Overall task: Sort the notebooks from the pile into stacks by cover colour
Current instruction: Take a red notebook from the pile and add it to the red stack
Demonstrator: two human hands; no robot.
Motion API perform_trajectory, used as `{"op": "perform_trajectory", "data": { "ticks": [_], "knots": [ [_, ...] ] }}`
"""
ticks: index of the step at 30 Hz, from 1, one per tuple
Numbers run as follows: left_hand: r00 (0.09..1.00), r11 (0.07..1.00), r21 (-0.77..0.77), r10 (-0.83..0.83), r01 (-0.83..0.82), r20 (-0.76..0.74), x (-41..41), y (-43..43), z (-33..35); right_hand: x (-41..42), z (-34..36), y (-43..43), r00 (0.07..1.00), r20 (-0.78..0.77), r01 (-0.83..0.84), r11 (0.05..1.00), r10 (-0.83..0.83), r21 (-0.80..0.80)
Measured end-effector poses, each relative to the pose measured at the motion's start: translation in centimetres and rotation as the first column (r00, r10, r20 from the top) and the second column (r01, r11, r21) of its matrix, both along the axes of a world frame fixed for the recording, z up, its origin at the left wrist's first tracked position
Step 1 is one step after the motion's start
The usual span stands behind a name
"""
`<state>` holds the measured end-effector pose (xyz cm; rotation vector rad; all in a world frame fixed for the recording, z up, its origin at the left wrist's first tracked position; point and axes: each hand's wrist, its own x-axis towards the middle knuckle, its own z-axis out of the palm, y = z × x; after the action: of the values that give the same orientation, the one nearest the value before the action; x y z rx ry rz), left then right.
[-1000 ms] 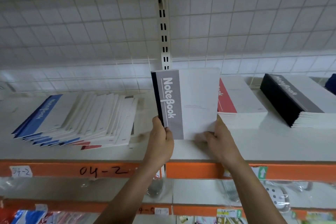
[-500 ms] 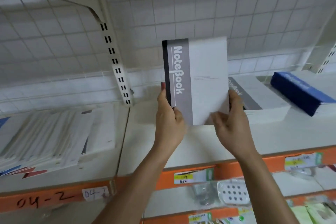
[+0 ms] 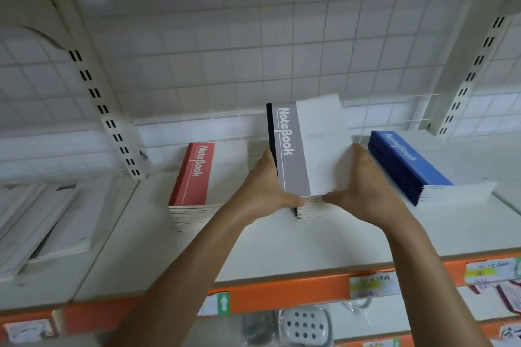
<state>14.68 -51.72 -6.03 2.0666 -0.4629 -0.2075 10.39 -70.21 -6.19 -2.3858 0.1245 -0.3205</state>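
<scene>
Your grey notebook (image 3: pixel 307 149): long axis runs away from you, spine left, far end tilted up. Left hand (image 3: pixel 265 191) grips spine edge, right hand (image 3: pixel 363 191) opposite edge. Near end atop grey stack (image 3: pixel 310 210), between red stack (image 3: pixel 194 177) and blue stack (image 3: pixel 406 166).

The notebook (image 3: pixel 307 149) has a white cover, a grey band down its left side with white "NoteBook" lettering, and a black spine. The red stack (image 3: pixel 194 175) shows a red band with white lettering and a thin white line. The blue stack (image 3: pixel 403 160) has a blue band and dark blue spines. The pile (image 3: pixel 42 220) looks mostly white. The shelf (image 3: pixel 296 248) is off-white, its rail (image 3: pixel 282 293) orange. The grid (image 3: pixel 225 51) is white squares. A label (image 3: pixel 223 302) is green with a white arrow.
</scene>
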Motion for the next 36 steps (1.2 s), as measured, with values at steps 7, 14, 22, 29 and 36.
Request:
{"op": "perform_trajectory", "data": {
  "ticks": [7, 14, 22, 29, 36],
  "knots": [
    [0.999, 0.99, 0.139, -0.001, -0.005, 0.046, 1.2, -2.7, 0.4, 2.1, 0.0, -4.4, 0.993, -0.116, -0.031, 0.999, 0.036, 0.038],
    [0.998, 0.981, 0.193, 0.007, -0.018, 0.055, 1.7, -3.7, -0.5, 3.5, -1.1, -5.4, 0.97, -0.228, -0.054, 0.99, 0.083, 0.13],
    [0.999, 0.98, 0.195, 0.032, -0.03, -0.009, 2.8, -3.8, -1.7, 4.1, -2.3, -6.0, 0.941, -0.308, -0.054, 0.961, 0.14, 0.272],
    [0.998, 0.989, 0.147, 0.006, 0.003, -0.064, 2.8, -3.6, -1.6, 3.8, -2.1, -6.1, 0.925, -0.329, -0.075, 0.941, 0.189, 0.33],
    [0.996, 0.994, 0.109, 0.028, -0.02, -0.081, 2.9, -3.6, -2.1, 3.6, -2.4, -6.3, 0.923, -0.32, -0.076, 0.917, 0.214, 0.393]
  ]
}}
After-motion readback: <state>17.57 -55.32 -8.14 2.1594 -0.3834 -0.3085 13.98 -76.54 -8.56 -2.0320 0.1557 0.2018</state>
